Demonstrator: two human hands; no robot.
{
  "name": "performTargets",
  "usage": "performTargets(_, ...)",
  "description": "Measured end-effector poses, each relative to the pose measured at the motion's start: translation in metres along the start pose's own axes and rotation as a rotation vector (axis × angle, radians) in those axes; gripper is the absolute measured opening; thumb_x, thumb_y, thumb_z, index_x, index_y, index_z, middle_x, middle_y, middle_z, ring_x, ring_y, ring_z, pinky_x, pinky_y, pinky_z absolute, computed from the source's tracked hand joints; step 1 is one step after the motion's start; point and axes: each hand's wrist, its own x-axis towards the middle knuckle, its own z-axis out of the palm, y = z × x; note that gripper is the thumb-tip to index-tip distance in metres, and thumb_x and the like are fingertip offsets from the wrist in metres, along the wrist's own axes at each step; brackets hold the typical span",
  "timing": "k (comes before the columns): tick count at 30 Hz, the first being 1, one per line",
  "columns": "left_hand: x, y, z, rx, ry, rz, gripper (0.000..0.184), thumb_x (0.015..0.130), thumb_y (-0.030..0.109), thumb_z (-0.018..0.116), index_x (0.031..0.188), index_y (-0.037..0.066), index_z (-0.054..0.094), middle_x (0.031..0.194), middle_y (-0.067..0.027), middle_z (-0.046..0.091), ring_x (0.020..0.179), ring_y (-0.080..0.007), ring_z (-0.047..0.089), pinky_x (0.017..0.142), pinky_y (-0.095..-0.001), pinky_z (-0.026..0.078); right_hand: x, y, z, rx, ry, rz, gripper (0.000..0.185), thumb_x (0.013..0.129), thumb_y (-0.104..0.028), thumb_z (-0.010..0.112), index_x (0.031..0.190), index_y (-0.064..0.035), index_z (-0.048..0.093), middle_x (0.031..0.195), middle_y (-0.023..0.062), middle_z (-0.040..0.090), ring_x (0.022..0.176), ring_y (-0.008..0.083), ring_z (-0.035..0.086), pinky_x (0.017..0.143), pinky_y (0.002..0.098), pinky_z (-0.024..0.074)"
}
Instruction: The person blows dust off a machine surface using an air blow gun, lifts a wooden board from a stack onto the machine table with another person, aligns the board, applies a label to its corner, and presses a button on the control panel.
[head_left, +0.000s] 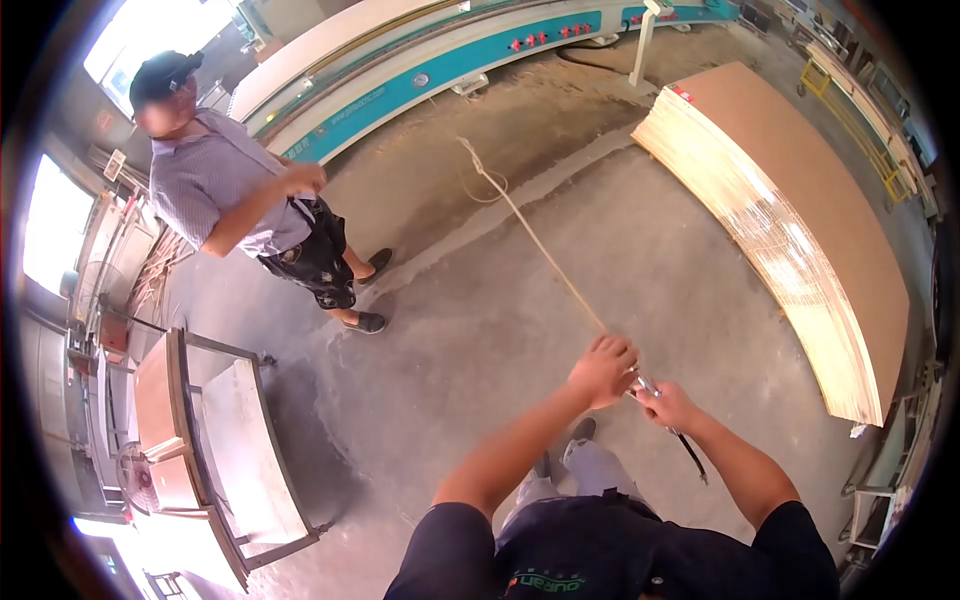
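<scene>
My left hand (604, 370) is closed at the near end of a long pale hose or rope (545, 247), in front of my body. That line runs away over the floor to a loose loop near the machine. My right hand (668, 404) is closed round a small metal tool or fitting (646, 385), which shows between the two hands. A short black tail (692, 455) hangs below my right hand. The exact contact under my left fingers is hidden.
Another person (240, 190) stands at the left, facing the middle. A long teal machine (400, 95) spans the back. A tall stack of boards (800, 200) lies at the right. A metal-framed cart with panels (250, 450) stands at the lower left.
</scene>
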Motion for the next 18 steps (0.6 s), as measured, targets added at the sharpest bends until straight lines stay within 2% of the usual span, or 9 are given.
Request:
performTargets(4,-0.04,-0.004,-0.02,0.114,0.176,-0.401,0.046,0.081,0.027,0.063,0.121,0.007,0.052,0.124,-0.0127,0.051,0.118,-0.0322,0.045,0.099,-0.043,0.038,0.053,0.014,-0.046,0.504,0.065,0.343,0.027,0.09,-0.034,0.052,0.075,-0.0113,0.054,0.056,0.0035,0.052,0.04,0.0112,0.044,0.039,0.0262,0.0368)
performTargets(6,-0.057,-0.011,-0.019,0.078,0.159,-0.553,0.047,0.081,0.028,0.063,0.122,0.009,0.051,0.123,-0.0133,0.05,0.117,-0.0314,0.045,0.097,-0.0433,0.039,0.132,0.023,-0.123,0.603,0.039,-0.258,0.034,0.09,-0.039,0.052,0.069,-0.0126,0.053,0.051,0.0024,0.047,0.04,0.0114,0.044,0.039,0.0248,0.0342)
performTargets(9,-0.074,-0.03,-0.009,0.047,0.155,-0.646,0.05,0.08,0.029,0.064,0.123,0.008,0.05,0.122,-0.015,0.051,0.115,-0.0338,0.047,0.095,-0.042,0.041,0.125,-0.223,-0.055,0.354,0.407,-0.143,0.026,0.09,-0.035,0.056,0.082,-0.0106,0.053,0.054,-0.0045,0.043,0.041,0.0073,0.038,0.039,0.0238,0.0296)
performTargets(11,-0.088,-0.037,-0.003,0.042,0.146,-0.81,0.051,0.08,0.029,0.063,0.123,0.006,0.05,0.121,-0.0165,0.053,0.112,-0.0358,0.049,0.093,-0.0426,0.043,0.147,-0.169,-0.033,0.288,-0.224,-0.338,0.025,0.09,-0.034,0.057,0.086,-0.01,0.053,0.054,-0.0038,0.043,0.041,0.0072,0.038,0.039,0.0244,0.0308)
performTargets(12,-0.096,-0.042,-0.004,0.061,0.143,-0.856,0.051,0.08,0.031,0.063,0.123,0.005,0.051,0.121,-0.0174,0.053,0.112,-0.0362,0.05,0.093,-0.0429,0.043,0.171,-0.121,-0.018,0.091,-0.265,-0.252,0.029,0.088,-0.037,0.058,0.08,-0.0096,0.053,0.051,-0.0029,0.04,0.043,0.0086,0.041,0.041,0.026,0.0305)
performTargets(13,-0.116,-0.042,-0.003,0.075,0.131,-0.913,0.052,0.081,0.032,0.063,0.123,0.004,0.051,0.121,-0.0183,0.054,0.112,-0.0366,0.05,0.093,-0.0432,0.043,0.208,-0.043,-0.033,0.14,-0.189,0.067,0.026,0.09,-0.035,0.058,0.085,-0.0117,0.048,0.054,-0.0022,0.045,0.04,0.0086,0.039,0.039,0.0252,0.0314)
performTargets(14,-0.138,-0.05,0.003,0.096,0.111,-0.998,0.052,0.081,0.034,0.063,0.122,0.004,0.052,0.121,-0.0192,0.055,0.113,-0.0362,0.05,0.094,-0.0429,0.043,0.211,-0.01,-0.056,0.366,-0.035,0.195,0.027,0.09,-0.036,0.057,0.083,-0.0123,0.045,0.052,0.0002,0.045,0.038,0.0106,0.04,0.036,0.027,0.0306)
performTargets(16,-0.176,-0.051,0.018,0.106,0.114,-1.157,0.051,0.08,0.035,0.062,0.119,0.003,0.055,0.12,-0.0208,0.056,0.113,-0.0357,0.051,0.094,-0.0423,0.043,0.244,0.05,-0.123,0.324,0.094,0.302,0.026,0.091,-0.036,0.055,0.086,-0.0127,0.045,0.052,0.0025,0.046,0.036,0.0114,0.039,0.032,0.0279,0.0294)
performTargets(18,-0.2,-0.056,0.022,0.097,0.136,-1.239,0.05,0.08,0.035,0.061,0.117,0.002,0.057,0.118,-0.0216,0.057,0.112,-0.0355,0.052,0.094,-0.0421,0.043,0.258,0.03,-0.154,0.324,0.124,0.322,0.027,0.092,-0.038,0.055,0.086,-0.0129,0.046,0.053,0.0029,0.047,0.036,0.011,0.039,0.032,0.0276,0.0294)
